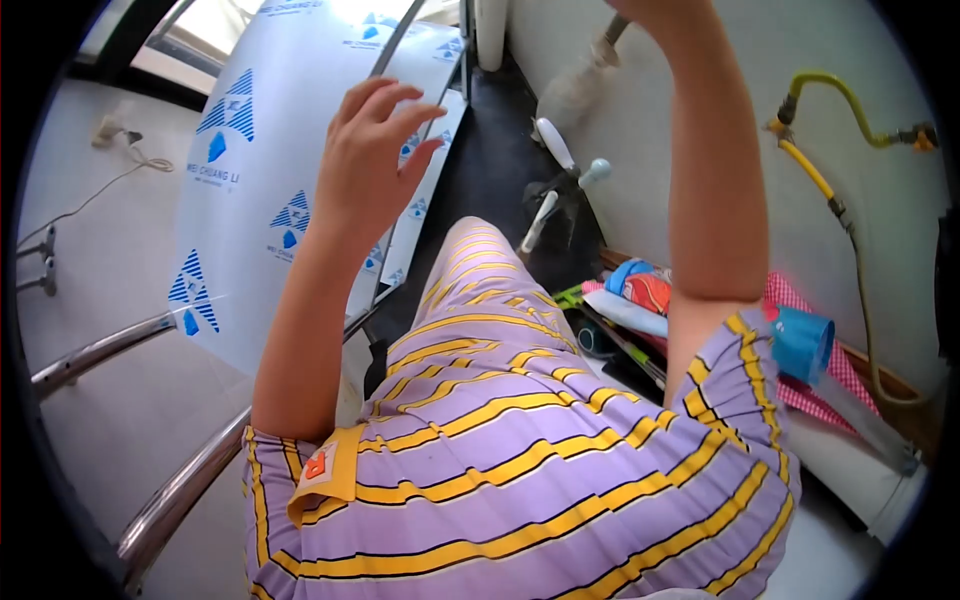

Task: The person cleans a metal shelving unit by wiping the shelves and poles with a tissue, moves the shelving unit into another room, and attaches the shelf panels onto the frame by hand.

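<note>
Film-covered panel (245, 190): leans or stands at the left, blue logos on it, running toward the far side; likely the thing being worked on.
Metal tubes (192, 465): 2, at the near left, below the panel.
Left hand (375, 135): before the panel, fingers spread and loosely curled, seemingly holding nothing; touch unclear. The step looks like steadying or reaching; gripping the frame edge (398, 42) would call for closing the fingers around it.
Right hand (655, 8): cut off at the far border; grip and opening cannot be told.
</note>
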